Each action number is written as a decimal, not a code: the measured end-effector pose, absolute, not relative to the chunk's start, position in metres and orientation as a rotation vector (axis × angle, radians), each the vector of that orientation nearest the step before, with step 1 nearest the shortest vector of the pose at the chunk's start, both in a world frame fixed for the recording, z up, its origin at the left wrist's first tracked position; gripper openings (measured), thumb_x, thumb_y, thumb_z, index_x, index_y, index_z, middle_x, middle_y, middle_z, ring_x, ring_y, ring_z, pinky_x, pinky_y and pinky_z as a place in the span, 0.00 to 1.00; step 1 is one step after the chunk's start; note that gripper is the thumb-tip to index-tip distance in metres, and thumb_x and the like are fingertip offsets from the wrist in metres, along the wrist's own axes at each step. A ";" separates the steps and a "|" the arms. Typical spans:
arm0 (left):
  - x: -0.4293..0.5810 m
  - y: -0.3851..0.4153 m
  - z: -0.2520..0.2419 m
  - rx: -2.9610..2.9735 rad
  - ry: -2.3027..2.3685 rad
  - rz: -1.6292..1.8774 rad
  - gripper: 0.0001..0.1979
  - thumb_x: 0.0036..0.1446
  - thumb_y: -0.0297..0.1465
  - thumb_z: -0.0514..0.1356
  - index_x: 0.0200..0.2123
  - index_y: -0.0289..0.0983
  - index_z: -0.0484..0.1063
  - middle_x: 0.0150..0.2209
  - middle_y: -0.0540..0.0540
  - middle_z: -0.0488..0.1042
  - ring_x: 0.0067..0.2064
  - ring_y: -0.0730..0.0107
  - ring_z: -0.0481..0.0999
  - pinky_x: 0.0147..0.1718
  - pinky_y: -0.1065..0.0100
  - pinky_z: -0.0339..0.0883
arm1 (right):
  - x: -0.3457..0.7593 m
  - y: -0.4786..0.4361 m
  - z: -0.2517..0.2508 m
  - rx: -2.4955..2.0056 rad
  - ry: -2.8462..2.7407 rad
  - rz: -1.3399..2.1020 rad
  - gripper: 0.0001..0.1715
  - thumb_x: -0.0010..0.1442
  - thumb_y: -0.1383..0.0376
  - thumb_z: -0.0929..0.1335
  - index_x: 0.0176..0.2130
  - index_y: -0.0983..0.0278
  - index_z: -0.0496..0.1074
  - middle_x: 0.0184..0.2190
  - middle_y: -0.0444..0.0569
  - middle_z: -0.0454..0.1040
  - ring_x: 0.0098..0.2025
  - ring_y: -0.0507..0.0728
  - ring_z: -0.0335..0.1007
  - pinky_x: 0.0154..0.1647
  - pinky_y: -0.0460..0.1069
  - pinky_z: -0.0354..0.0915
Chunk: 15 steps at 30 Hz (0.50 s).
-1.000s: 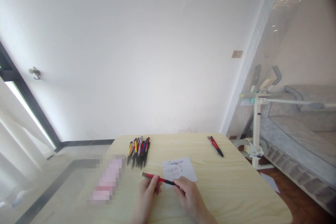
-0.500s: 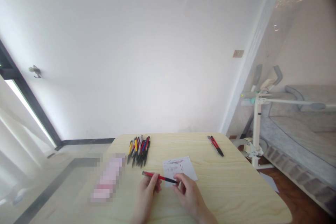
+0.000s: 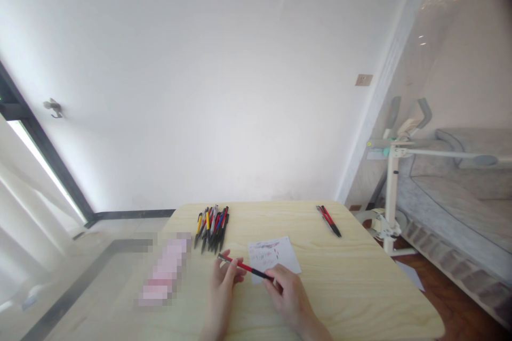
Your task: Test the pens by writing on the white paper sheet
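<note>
A red and black pen (image 3: 246,267) is held aslant above the near side of the table, its black grip end low and to the right. My right hand (image 3: 290,295) pinches that grip end between thumb and fingers. At the other end, my left hand (image 3: 224,282) has the red barrel between its thumb and fingers, more loosely. Just beyond the pen lies a white sheet of paper (image 3: 286,256) with red and dark pen marks, partly covered by my right hand.
A pile of mixed pens (image 3: 212,229) in yellow, red, blue, grey and black lies at the table's back left. Red and black pens (image 3: 330,221) lie together at back right. A blurred pink item (image 3: 166,272) is at the left edge. An exercise machine (image 3: 392,192) stands right of the table (image 3: 360,287).
The fingers of my left hand have loosened and raised around the barrel, and the pen has turned slightly, its left end higher on the hand. My right hand keeps its pinch.
</note>
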<state>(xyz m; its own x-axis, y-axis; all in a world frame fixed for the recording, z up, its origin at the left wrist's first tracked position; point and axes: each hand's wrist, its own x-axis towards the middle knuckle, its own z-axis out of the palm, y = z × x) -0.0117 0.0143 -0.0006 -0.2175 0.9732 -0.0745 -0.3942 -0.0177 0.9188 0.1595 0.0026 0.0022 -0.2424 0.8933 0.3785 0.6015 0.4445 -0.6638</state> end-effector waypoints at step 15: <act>-0.011 0.013 0.004 0.765 1.125 1.523 0.30 0.47 0.38 0.63 0.52 0.38 0.58 0.32 0.45 0.78 0.30 0.68 0.77 0.29 0.68 0.70 | 0.161 0.003 -0.001 -1.250 -1.989 0.477 0.08 0.57 0.67 0.62 0.31 0.62 0.71 0.24 0.44 0.69 0.26 0.51 0.62 0.26 0.45 0.54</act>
